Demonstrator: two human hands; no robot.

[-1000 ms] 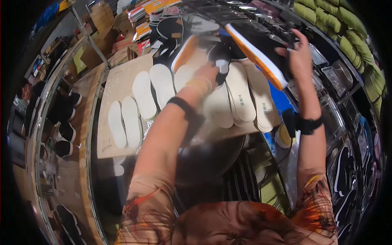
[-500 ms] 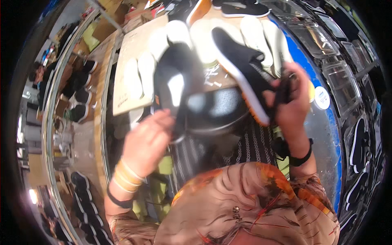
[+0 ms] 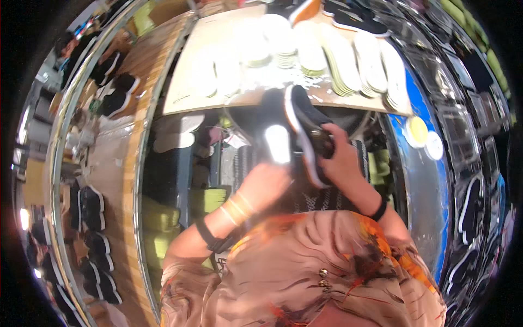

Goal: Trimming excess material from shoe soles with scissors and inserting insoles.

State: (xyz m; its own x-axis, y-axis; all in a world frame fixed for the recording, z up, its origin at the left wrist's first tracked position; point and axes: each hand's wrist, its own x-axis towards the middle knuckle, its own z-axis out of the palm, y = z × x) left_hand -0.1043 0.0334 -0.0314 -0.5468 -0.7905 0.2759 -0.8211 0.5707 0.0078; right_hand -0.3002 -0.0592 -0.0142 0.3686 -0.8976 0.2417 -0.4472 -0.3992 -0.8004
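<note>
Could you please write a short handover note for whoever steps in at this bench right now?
Right hand: grip closed on a black shoe with a white sole edge, held up close to the body.
Left hand: at a second dark shoe beside the first; blurred, so its grip cannot be judged.
Board: carries rows of stacked white insoles, not being touched.
More black shoes stand along the left ledge.
Done: two shoes are off the bench and in hand.
Left: the insole stacks remain on the board; no insole is in hand.
</note>
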